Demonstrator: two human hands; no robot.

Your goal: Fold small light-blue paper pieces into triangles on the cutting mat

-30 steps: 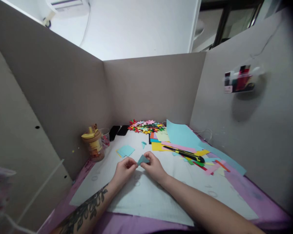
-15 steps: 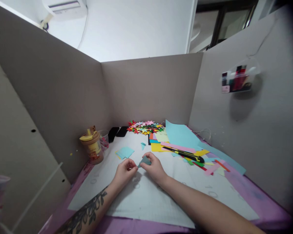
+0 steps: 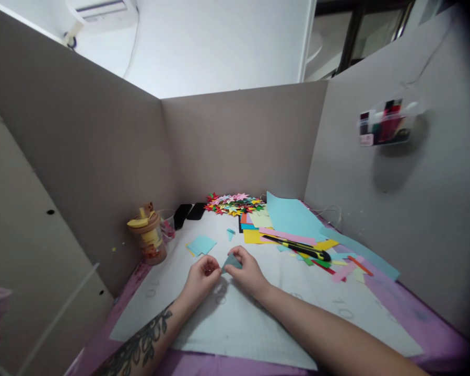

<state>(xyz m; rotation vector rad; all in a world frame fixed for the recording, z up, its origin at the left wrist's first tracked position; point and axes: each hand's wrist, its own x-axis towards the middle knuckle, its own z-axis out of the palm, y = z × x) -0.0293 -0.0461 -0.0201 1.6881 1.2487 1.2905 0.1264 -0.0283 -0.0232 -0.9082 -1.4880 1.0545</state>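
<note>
A small blue-green piece of folded paper (image 3: 231, 261) is held between my two hands above the white sheet (image 3: 258, 324). My right hand (image 3: 246, 269) pinches its right side between thumb and fingers. At its lower left corner, the thumb and fingertips of my left hand (image 3: 204, 272) are closed on the paper. A stack of light blue squares (image 3: 201, 245) lies beyond my left hand, and a small folded blue piece (image 3: 230, 234) is farther back.
Colourful folded paper stars (image 3: 235, 203) are heaped at the back. A black and yellow cutter (image 3: 309, 250) rests on paper strips at the right. At the left stand a cup with a yellow and brown lid (image 3: 149, 237) and two black phones (image 3: 196, 211).
The paper between my fingers has tilted and shows a wider, more triangular face. My hands have hardly moved, and the view has shifted slightly.
</note>
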